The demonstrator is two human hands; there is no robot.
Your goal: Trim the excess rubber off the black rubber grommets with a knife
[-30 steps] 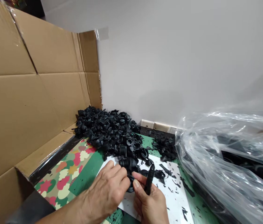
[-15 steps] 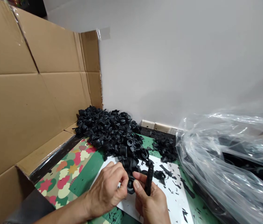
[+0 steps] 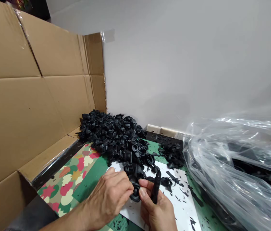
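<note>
Between my two hands is a small black ring-shaped part [image 3: 135,195], rubber-like, held over a white sheet. My left hand [image 3: 112,197] is closed, its fingertips pinching the part's left side; the hand itself hides some of the grip. Thumb and index finger of my right hand [image 3: 159,208] pinch the right side. A black stick-like handle [image 3: 156,187] stands up from that same hand, lying between thumb and fingers; its lower end is hidden. Just beyond my hands lies a large pile of similar black ribbed parts [image 3: 113,134].
Black scraps [image 3: 172,154] are heaped at the back, with more strewn across the white sheet [image 3: 181,211] and green surface [image 3: 85,186]. Cardboard walls [image 3: 53,106] rise on the left. A clear plastic bag [image 3: 222,179] with black parts fills the right side, before a pale wall [image 3: 185,64].
My left hand has turned slightly and its fingers have shifted on the part. My right hand keeps its pinch. The whole view has moved a little.
</note>
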